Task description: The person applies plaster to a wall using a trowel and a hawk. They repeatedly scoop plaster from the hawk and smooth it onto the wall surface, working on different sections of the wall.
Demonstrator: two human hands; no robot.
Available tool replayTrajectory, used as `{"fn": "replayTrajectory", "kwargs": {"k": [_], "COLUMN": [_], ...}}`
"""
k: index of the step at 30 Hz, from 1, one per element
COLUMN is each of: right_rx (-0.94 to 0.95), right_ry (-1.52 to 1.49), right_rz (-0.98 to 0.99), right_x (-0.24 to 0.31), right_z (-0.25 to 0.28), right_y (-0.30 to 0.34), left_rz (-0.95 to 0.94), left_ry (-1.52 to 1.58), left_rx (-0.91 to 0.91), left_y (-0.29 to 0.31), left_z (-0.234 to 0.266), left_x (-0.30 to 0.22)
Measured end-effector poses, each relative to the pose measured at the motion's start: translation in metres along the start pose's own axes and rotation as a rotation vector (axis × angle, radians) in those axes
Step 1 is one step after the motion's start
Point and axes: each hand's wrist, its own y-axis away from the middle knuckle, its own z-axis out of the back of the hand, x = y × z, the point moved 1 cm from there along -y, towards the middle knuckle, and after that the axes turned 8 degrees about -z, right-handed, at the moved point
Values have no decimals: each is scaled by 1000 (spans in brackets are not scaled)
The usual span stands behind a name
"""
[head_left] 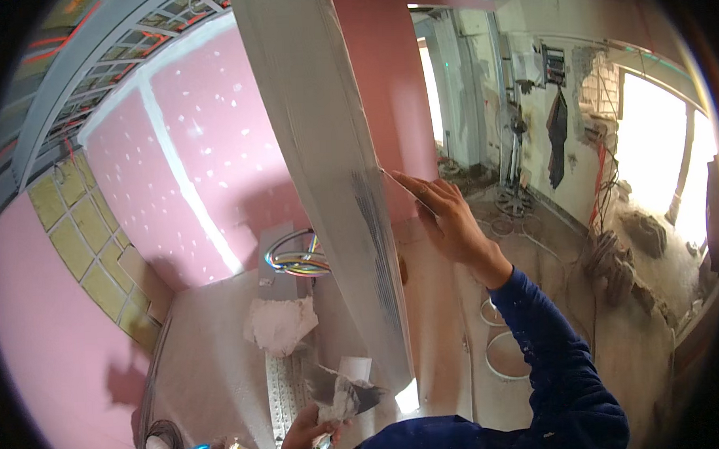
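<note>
A tall grey-plastered wall end (325, 146) stands upright in front of me, with a dark ridged patch along its right edge. My right hand (454, 221) is raised beside that edge, fingers closed on a thin scraper (406, 188) seen nearly edge-on, its tip against the corner. Low in front of my body, my left hand (305, 432) grips a wide putty knife (369, 396). A lump of grey-white joint compound (343, 398) sits on its blade.
Coiled coloured wires (297, 262) stick out left of the wall end, above a whitish slab (282, 326) and a perforated metal strip (282, 393). Round rims (508, 355) stand on the floor at right. Rubble (645, 234) lies by the bright opening; a cable coil (165, 441) is at lower left.
</note>
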Motion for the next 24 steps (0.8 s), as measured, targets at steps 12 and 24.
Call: {"fn": "replayTrajectory", "kwargs": {"k": [12,24], "right_rx": [-53,-45], "right_ry": [-27,-755], "right_rz": [102,-659], "right_x": [3,-32], "right_z": [3,7], "right_y": [16,157], "left_rz": [51,131], "left_ry": [-6,-117], "left_rx": [-45,-10], "left_y": [2,-20], "left_z": [-36,-38], "left_x": [-11,-19]}}
